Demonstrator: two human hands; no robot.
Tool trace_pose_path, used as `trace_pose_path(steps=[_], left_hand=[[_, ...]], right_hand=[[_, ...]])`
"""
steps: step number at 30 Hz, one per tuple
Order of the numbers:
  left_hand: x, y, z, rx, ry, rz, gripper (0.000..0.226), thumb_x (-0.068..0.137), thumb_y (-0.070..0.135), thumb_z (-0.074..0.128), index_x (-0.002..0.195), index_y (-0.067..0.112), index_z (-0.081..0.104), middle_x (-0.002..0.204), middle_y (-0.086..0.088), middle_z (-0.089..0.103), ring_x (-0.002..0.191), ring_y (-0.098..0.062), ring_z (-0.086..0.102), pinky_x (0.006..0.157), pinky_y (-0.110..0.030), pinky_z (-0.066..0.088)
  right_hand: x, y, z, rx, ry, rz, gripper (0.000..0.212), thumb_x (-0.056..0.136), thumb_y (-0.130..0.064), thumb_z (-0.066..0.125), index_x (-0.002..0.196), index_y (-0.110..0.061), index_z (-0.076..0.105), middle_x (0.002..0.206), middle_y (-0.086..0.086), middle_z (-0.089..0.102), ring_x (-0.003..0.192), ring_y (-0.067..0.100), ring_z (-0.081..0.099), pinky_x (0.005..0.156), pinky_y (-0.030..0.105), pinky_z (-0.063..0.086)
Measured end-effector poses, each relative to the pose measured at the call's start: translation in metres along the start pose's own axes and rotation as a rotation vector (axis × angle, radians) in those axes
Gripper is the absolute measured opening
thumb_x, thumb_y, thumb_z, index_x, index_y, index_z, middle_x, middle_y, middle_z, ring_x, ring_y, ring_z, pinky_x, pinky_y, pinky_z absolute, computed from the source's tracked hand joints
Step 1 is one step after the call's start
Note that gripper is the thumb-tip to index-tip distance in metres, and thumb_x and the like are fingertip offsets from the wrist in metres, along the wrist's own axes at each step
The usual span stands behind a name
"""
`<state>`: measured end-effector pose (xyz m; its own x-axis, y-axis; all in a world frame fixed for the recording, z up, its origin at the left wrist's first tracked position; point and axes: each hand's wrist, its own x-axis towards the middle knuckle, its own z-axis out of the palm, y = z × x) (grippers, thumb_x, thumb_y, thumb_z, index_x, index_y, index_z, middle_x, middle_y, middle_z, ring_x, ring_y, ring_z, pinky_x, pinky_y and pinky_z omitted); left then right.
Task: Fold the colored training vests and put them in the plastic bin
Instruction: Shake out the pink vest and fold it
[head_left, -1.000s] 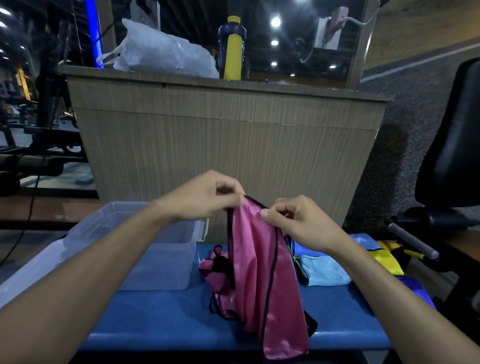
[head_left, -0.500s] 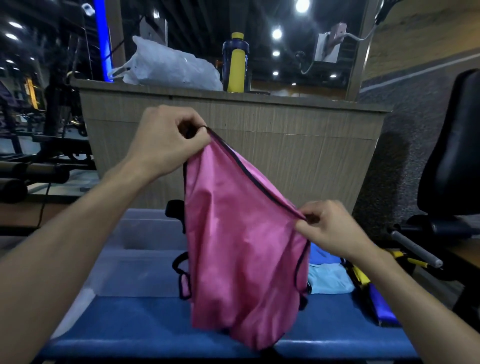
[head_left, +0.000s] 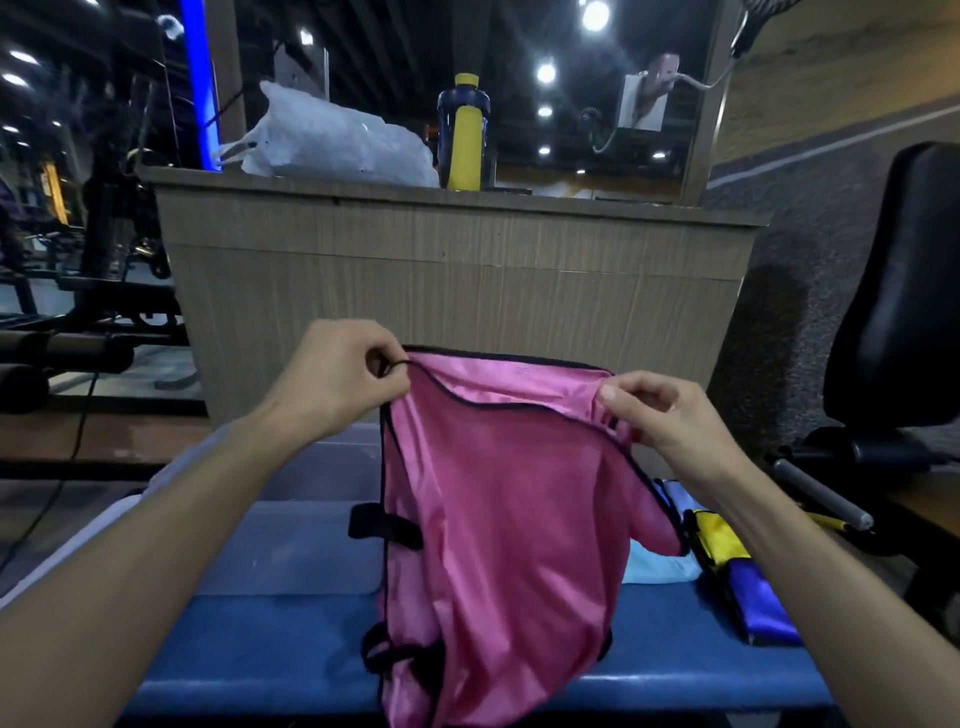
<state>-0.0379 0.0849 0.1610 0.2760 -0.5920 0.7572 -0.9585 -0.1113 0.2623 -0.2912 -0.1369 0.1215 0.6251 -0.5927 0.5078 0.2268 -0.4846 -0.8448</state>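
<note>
While both hands pinch its top edge, pink vest (head_left: 498, 519) hangs spread, glossy, black-trimmed, lower hem seemingly bunched.

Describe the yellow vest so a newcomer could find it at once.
Start at the blue padded bench in front of the wooden counter. At its right end, beyond the pink vest held up by both hands, folded vests lie in a small cluster. The yellow vest sits between a light blue vest and a royal blue vest, the only yellow one.

Glossy pink cloth vest (head_left: 498, 519); translucent plastic bin (head_left: 291, 545).
</note>
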Motion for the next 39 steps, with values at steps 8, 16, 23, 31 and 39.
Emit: trace_pose_path(steps=[8,16,23,31,39], left_hand=[[0.037,0.028,-0.016,-0.233,-0.064,-0.149,0.018,0.082,0.017,0.074,0.068,0.028,0.074,0.064,0.021,0.069,0.061,0.008,0.060,0.063,-0.013,0.044],[0.076,0.058,-0.014,-0.295,-0.274,-0.222,0.016,0.085,0.022,0.071,0.073,0.014,0.078,0.070,0.006,0.071,0.068,-0.004,0.062,0.065,-0.025,0.048],[0.078,0.091,0.001,-0.325,-0.720,-0.218,0.033,0.094,0.028,0.071,0.064,0.013,0.069,0.058,0.005,0.059,0.056,-0.007,0.056,0.060,-0.020,0.050],[0.057,0.118,0.025,-0.293,-0.750,-0.093,0.037,0.087,0.027,0.076,0.055,0.014,0.064,0.055,0.002,0.051,0.055,-0.006,0.045,0.062,-0.020,0.040],[0.050,0.113,0.026,-0.144,-0.668,0.032,0.034,0.088,0.035,0.074,0.064,0.011,0.070,0.057,0.000,0.060,0.054,-0.006,0.048,0.059,-0.027,0.039]], right_hand=[[-0.011,0.037,0.006,-0.522,-0.089,-0.148,0.022,0.083,0.004,0.073,0.082,-0.016,0.067,0.075,-0.006,0.069,0.060,0.004,0.056,0.066,0.023,0.045],[-0.032,0.065,0.013,-0.792,-0.069,-0.230,0.039,0.075,0.011,0.055,0.073,-0.025,0.071,0.078,-0.014,0.065,0.073,-0.001,0.060,0.070,0.019,0.044],[-0.062,0.011,0.045,-0.624,-0.115,-0.056,0.015,0.085,-0.020,0.067,0.073,-0.022,0.075,0.072,-0.008,0.072,0.069,0.007,0.065,0.068,0.030,0.051],[-0.048,-0.029,0.054,-0.680,0.168,0.005,0.070,0.077,-0.084,0.056,0.051,-0.019,0.052,0.043,-0.005,0.044,0.047,0.014,0.044,0.052,0.032,0.028],[-0.033,-0.034,0.046,-0.848,0.156,-0.038,0.031,0.078,-0.044,0.064,0.059,-0.019,0.059,0.050,-0.001,0.050,0.056,0.017,0.050,0.052,0.030,0.032]])
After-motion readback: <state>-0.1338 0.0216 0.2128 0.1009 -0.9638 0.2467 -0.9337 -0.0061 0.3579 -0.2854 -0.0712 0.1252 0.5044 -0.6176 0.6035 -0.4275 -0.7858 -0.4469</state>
